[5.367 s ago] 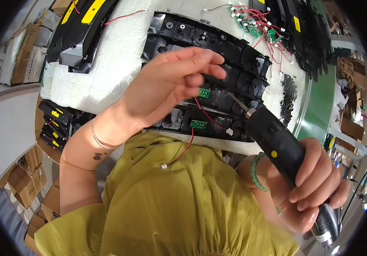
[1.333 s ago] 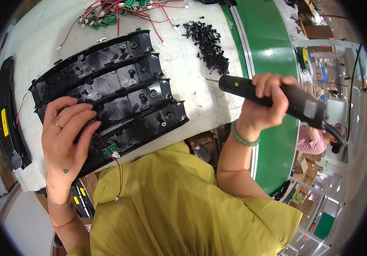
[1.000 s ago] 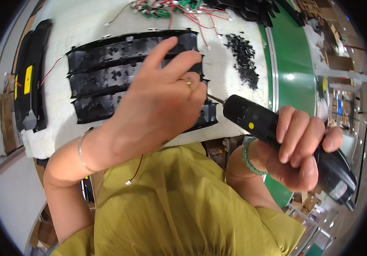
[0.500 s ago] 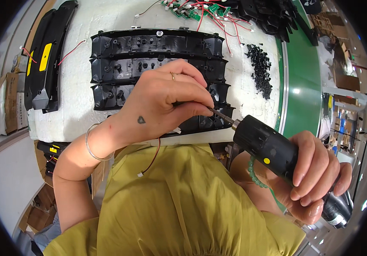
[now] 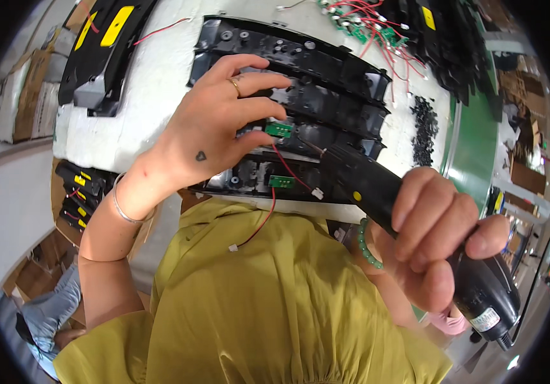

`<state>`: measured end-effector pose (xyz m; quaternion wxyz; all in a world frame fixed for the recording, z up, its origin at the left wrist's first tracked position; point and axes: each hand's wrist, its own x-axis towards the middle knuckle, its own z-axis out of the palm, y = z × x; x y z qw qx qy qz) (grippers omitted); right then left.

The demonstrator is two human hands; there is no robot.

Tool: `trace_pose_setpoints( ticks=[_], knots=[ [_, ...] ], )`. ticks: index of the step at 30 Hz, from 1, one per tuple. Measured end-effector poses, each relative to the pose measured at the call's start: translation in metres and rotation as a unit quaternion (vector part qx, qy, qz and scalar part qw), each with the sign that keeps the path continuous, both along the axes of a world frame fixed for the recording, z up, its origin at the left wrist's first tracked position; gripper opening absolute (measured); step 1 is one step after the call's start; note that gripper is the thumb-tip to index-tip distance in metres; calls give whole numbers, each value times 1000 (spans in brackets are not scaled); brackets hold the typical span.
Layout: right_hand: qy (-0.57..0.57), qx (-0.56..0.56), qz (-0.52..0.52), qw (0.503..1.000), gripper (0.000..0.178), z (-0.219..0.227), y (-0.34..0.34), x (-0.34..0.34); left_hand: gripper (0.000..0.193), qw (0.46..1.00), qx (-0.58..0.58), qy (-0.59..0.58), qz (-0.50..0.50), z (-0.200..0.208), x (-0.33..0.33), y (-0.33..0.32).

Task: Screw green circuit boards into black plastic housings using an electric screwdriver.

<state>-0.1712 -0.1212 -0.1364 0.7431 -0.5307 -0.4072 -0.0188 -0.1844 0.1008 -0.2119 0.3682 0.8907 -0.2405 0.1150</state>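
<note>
My right hand [image 5: 438, 237] is wrapped round a black electric screwdriver [image 5: 368, 192] with a yellow dot on its barrel. Its bit points left, the tip close to a small green circuit board [image 5: 279, 130] in one of the black plastic housings [image 5: 326, 67]. Spread over these housings is my left hand [image 5: 224, 118], fingers apart. Its thumb is at the board's left edge; I cannot tell whether it touches. A second green circuit board [image 5: 282, 182] lies in the nearest housing, and its red and black wire hangs over the edge towards me.
Loose black screws [image 5: 424, 131] are heaped at the right on the white foam mat [image 5: 153, 70]. Behind them lie wired green boards [image 5: 377, 29] and stacked black parts [image 5: 444, 48]. A black housing with yellow labels [image 5: 105, 57] stands at far left; more sit in a box below.
My left hand's fingers have moved off the screwdriver bit and spread apart. The screwdriver has come left over the housings. The view has shifted, and both green boards now show.
</note>
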Motion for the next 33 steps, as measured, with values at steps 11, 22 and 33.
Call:
trace_pose_setpoints(
  ticks=[11,22,33],
  knots=[
    [12,-67,52,996,31,-14,31,5,25,999,13,-25,31,-25,-3,4],
    [-8,-163,104,981,26,-2,46,2,20,999,4,-23,33,-30,-3,4],
    [-35,-210,125,969,31,-2,57,8,20,999,13,-9,37,-30,-8,5]
  ],
)
